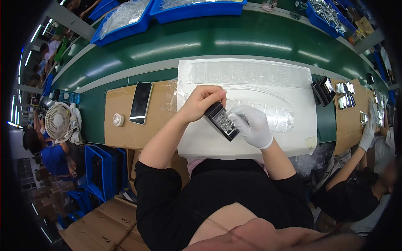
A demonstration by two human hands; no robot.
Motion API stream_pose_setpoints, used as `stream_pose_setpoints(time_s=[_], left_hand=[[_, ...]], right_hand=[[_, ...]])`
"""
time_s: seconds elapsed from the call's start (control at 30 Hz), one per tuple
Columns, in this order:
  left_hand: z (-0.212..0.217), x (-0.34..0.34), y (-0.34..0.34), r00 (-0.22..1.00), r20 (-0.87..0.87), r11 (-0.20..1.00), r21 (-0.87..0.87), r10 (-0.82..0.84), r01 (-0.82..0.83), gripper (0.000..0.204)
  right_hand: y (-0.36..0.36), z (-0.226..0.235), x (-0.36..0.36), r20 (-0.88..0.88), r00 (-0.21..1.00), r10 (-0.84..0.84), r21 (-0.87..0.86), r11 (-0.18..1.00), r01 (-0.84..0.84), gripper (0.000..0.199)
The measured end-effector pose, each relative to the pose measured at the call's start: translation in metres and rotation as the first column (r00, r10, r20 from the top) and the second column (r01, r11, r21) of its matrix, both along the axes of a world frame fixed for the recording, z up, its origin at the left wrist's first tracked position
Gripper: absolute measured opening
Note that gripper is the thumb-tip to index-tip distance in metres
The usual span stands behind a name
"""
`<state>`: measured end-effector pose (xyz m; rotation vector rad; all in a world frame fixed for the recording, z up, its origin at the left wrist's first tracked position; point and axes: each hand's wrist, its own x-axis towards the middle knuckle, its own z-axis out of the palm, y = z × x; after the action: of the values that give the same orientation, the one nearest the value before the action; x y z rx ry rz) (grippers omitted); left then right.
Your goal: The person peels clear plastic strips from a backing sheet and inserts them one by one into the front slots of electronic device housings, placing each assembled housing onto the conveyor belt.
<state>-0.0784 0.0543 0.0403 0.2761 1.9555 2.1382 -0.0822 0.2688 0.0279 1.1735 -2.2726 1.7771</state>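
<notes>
Over a white padded board [201,140], my bare left hand [203,102] grips one end of a small black rectangular case [221,120] with a shiny, silvery face. The case is tilted, its far end toward my left thumb and its near end pointing down to the right. My right hand [254,126], in a white glove, has its fingers bent and pinched together at the right side of that shiny face. Whatever may be between those fingertips is hidden. Clear plastic film pieces [278,119] lie on the board beside and beyond my hands.
A phone [141,103] and a small white round object [118,120] lie on cardboard at left, near a fan [57,121]. At right stand black cases [323,90] and shiny metal parts [346,95]; a co-worker's gloved hand [368,129] is there. Blue bins [197,16] line the back.
</notes>
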Motion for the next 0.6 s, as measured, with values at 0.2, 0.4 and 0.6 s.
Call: stream_pose_setpoints(time_s=[0.2, 0.4, 0.6], left_hand=[[-0.012, 0.0, 0.002, 1.0, -0.028, 0.996, 0.087, -0.007, 0.009, 0.032], [-0.024, 0.006, 0.001, 0.996, -0.077, 0.997, 0.067, 0.044, -0.038, 0.033], [-0.028, 0.007, 0.003, 0.995, -0.081, 0.997, 0.064, 0.058, -0.053, 0.031]], right_hand=[[-0.012, -0.007, 0.008, 0.632, 0.767, 0.112, -0.386, 0.904, 0.186, 0.009], [-0.007, 0.001, 0.0, 0.769, 0.561, 0.308, -0.43, 0.898, 0.096, 0.01], [-0.005, 0.0, -0.006, 0.813, 0.483, 0.325, -0.395, 0.917, 0.048, 0.01]])
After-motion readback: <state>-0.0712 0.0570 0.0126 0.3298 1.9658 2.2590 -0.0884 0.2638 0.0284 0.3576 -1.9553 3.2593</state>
